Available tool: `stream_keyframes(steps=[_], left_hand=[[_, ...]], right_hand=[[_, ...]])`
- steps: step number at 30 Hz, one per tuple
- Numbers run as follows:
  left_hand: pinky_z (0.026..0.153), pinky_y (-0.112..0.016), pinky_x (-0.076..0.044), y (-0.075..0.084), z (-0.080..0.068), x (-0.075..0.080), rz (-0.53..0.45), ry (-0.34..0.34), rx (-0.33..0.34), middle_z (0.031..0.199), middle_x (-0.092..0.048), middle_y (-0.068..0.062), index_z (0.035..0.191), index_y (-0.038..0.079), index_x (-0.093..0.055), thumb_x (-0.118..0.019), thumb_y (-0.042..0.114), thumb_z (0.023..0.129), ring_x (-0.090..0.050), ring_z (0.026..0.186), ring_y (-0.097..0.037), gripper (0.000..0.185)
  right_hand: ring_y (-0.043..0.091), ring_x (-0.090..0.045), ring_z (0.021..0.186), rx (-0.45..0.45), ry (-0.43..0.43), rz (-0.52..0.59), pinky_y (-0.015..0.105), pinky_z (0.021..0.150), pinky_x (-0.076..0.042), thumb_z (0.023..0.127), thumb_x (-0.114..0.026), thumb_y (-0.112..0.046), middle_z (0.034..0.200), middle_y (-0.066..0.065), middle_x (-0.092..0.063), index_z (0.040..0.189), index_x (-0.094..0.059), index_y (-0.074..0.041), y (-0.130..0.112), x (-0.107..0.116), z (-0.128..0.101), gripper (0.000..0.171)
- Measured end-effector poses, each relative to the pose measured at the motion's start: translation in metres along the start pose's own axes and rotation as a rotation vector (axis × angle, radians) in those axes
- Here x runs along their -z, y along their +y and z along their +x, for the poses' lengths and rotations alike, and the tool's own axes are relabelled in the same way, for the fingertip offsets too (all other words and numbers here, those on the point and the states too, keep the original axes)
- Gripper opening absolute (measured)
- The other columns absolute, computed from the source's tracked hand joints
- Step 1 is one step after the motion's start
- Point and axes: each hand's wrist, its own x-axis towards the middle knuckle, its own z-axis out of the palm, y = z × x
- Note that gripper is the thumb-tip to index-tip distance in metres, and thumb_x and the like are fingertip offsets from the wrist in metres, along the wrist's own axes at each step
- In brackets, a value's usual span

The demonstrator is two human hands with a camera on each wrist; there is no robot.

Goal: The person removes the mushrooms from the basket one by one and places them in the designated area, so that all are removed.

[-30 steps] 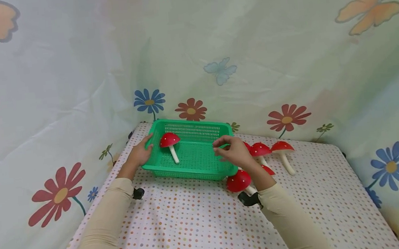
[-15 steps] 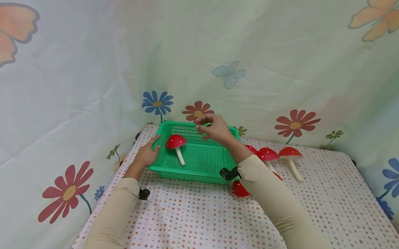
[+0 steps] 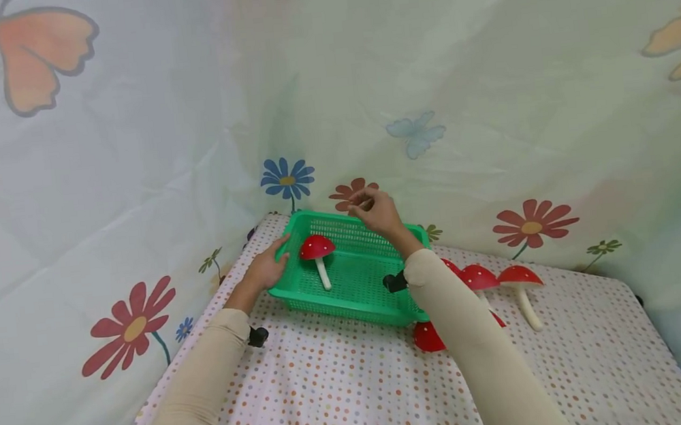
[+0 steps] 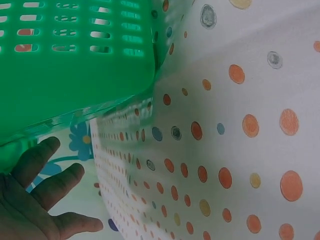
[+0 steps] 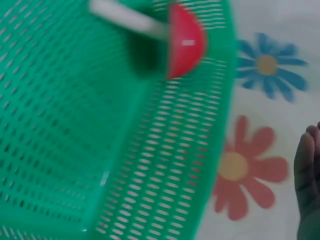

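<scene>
A green mesh basket (image 3: 349,302) stands at the far left of the dotted table. One red-capped toy mushroom (image 3: 317,249) with a white stem lies inside it. My left hand (image 3: 268,267) rests flat against the basket's left end; the left wrist view shows its fingers (image 4: 42,175) straight beside the basket wall (image 4: 75,60). My right hand (image 3: 375,210) hovers over the basket's far rim with loosely curled fingers and nothing in them. In the right wrist view the fingertips (image 5: 307,180) sit beyond the basket (image 5: 75,125), and the mushroom (image 5: 185,42) is blurred.
More red mushrooms lie on the dotted cloth right of the basket: two side by side (image 3: 479,278) (image 3: 519,279), another (image 3: 428,337) partly behind my right sleeve. A flower-and-butterfly sheet (image 3: 492,122) closes in the back and sides. Bare cloth (image 3: 333,391) lies near me.
My right hand has moved from the basket's right rim up and back to its far rim. The left hand has stayed on the basket's left end. The view has shifted slightly.
</scene>
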Motion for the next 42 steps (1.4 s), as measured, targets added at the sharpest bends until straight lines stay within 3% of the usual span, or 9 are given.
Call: stream_keyframes(steps=[6,8,11,15,20,26,31,38,42], left_hand=[[0.088,-0.047,-0.047,0.009,0.001,-0.014,-0.019,-0.014,-0.021,0.157,-0.039,-0.013,0.156,0.037,-0.025,-0.041,0.035,0.106,-0.058,0.107,-0.032,0.053],[0.088,-0.048,-0.047,0.008,0.001,-0.015,-0.012,-0.015,-0.038,0.157,-0.039,-0.013,0.156,0.037,-0.025,-0.041,0.035,0.106,-0.059,0.108,-0.032,0.053],[0.092,-0.051,-0.047,0.002,-0.001,-0.014,0.001,-0.007,-0.053,0.157,-0.038,-0.013,0.156,0.038,-0.025,-0.041,0.035,0.106,-0.059,0.115,-0.035,0.053],[0.099,-0.055,-0.045,-0.012,-0.007,-0.009,0.014,0.037,-0.023,0.157,-0.039,-0.013,0.156,0.037,-0.026,-0.043,0.035,0.106,-0.054,0.126,-0.040,0.053],[0.098,-0.056,-0.044,-0.018,-0.009,-0.003,0.008,0.038,-0.044,0.157,-0.038,-0.015,0.156,0.035,-0.026,-0.042,0.035,0.106,-0.053,0.127,-0.041,0.053],[0.097,-0.054,-0.044,-0.014,-0.008,0.000,0.002,0.034,-0.047,0.157,-0.038,-0.013,0.156,0.036,-0.026,-0.043,0.034,0.106,-0.056,0.120,-0.038,0.053],[0.097,-0.054,-0.045,-0.015,-0.009,-0.001,0.025,0.031,-0.035,0.157,-0.039,-0.013,0.156,0.037,-0.026,-0.043,0.034,0.106,-0.056,0.123,-0.038,0.053],[0.104,-0.058,-0.040,-0.013,-0.009,0.005,0.025,0.037,-0.045,0.157,-0.038,-0.013,0.156,0.037,-0.026,-0.042,0.036,0.106,-0.046,0.134,-0.042,0.053],[0.101,-0.056,-0.043,-0.013,-0.008,0.007,0.045,0.038,-0.057,0.156,-0.040,-0.014,0.156,0.035,-0.026,-0.042,0.035,0.106,-0.051,0.130,-0.041,0.053]], right_hand=[[0.023,-0.066,0.096,0.212,-0.163,-0.526,0.039,0.083,-0.056,0.090,-0.074,-0.017,0.107,0.005,-0.068,0.109,-0.070,-0.012,0.019,-0.022,-0.017,0.021],[0.020,-0.066,0.097,0.259,-0.221,-0.629,0.037,0.081,-0.057,0.088,-0.075,-0.017,0.108,0.003,-0.068,0.110,-0.072,-0.014,0.020,-0.032,-0.020,0.022],[0.019,-0.064,0.095,0.321,-0.284,-0.701,0.035,0.078,-0.057,0.086,-0.078,-0.016,0.105,0.004,-0.067,0.110,-0.073,-0.014,0.018,-0.050,-0.023,0.024],[0.019,-0.062,0.097,0.404,-0.337,-0.729,0.032,0.081,-0.057,0.086,-0.078,-0.020,0.106,0.004,-0.066,0.110,-0.072,-0.016,0.013,-0.077,-0.021,0.025],[0.018,-0.062,0.095,0.392,-0.342,-0.782,0.031,0.081,-0.056,0.087,-0.077,-0.020,0.104,0.001,-0.066,0.105,-0.073,-0.020,0.013,-0.098,-0.020,0.019],[0.018,-0.063,0.094,0.381,-0.309,-0.847,0.032,0.081,-0.057,0.087,-0.077,-0.022,0.104,0.001,-0.067,0.106,-0.073,-0.021,0.017,-0.106,-0.020,0.019],[0.018,-0.064,0.097,0.374,-0.338,-0.878,0.032,0.085,-0.057,0.090,-0.074,-0.023,0.108,0.002,-0.067,0.108,-0.071,-0.020,0.016,-0.110,-0.018,0.019],[0.019,-0.066,0.091,0.356,-0.273,-0.864,0.033,0.083,-0.058,0.091,-0.070,-0.017,0.105,0.005,-0.067,0.107,-0.071,-0.013,0.011,-0.112,-0.014,0.016],[0.020,-0.067,0.088,0.339,-0.246,-0.847,0.033,0.081,-0.058,0.094,-0.066,-0.015,0.102,0.007,-0.068,0.104,-0.073,-0.010,0.009,-0.113,-0.012,0.013]])
